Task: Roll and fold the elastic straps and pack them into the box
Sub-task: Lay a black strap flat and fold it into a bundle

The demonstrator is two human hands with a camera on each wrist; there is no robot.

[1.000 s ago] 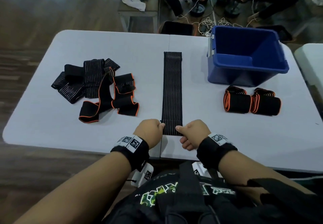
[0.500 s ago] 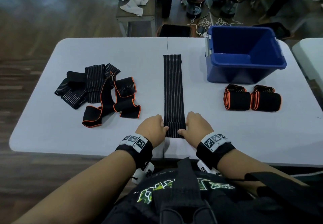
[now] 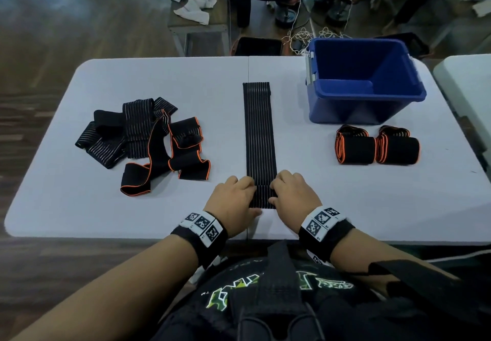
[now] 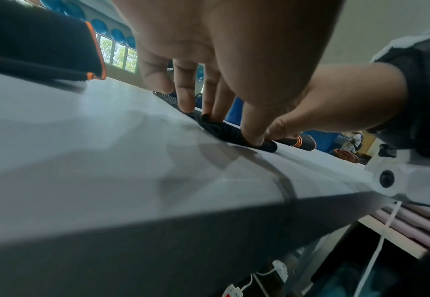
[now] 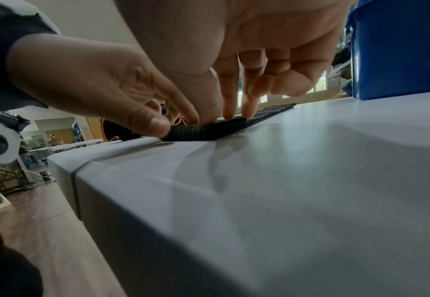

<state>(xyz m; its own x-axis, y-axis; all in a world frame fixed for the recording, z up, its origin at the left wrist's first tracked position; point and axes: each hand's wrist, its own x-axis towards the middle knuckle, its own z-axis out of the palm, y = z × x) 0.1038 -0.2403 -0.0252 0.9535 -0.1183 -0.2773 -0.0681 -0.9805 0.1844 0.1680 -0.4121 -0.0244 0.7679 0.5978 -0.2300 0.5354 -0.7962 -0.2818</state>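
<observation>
Starting the roll, the left hand and right hand pinch the folded near end of the strap lying lower centre on the worktop; next, judging by this, tight even rolling toward the box.

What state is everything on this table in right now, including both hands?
Long black ribbed elastic strap: flat, near end being rolled.
Left hand: pinches strap's near end.
Right hand: pinches the same end.
Blue plastic box: open, looks empty.
Two orange-edged black rolls: rolled, beside box.
Pile of loose black straps: tangled, unrolled.
</observation>
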